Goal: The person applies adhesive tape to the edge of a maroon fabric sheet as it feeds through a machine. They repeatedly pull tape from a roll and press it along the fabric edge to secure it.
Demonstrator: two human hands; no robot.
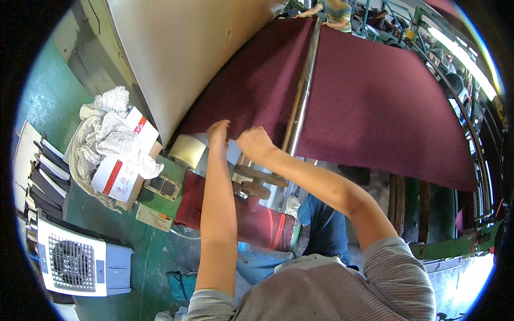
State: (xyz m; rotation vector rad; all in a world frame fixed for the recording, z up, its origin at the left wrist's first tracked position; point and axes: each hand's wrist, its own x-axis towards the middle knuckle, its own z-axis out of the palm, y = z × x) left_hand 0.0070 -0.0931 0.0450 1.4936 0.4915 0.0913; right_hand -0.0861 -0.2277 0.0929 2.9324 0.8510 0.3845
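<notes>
A wide sheet of maroon cloth [375,101] stretches away in front of me, with a long shiny metal bar [304,88] running across it from near to far. My left hand [218,132] is at the near edge of the cloth, its fingers closed on that edge. Just right of it, my right hand [256,144] is curled into a fist at the same edge; its fingertips are partly hidden. Below my hands are a wooden-looking bar [261,175] and a rounded knob [256,189].
A large beige curved surface [182,48] rises at the left. Beside it sit a cream roll [187,152] and a box [115,179] under white cloth [115,131]. An air cooler [80,259] stands lower left. At the far end, another person [337,12] touches the cloth.
</notes>
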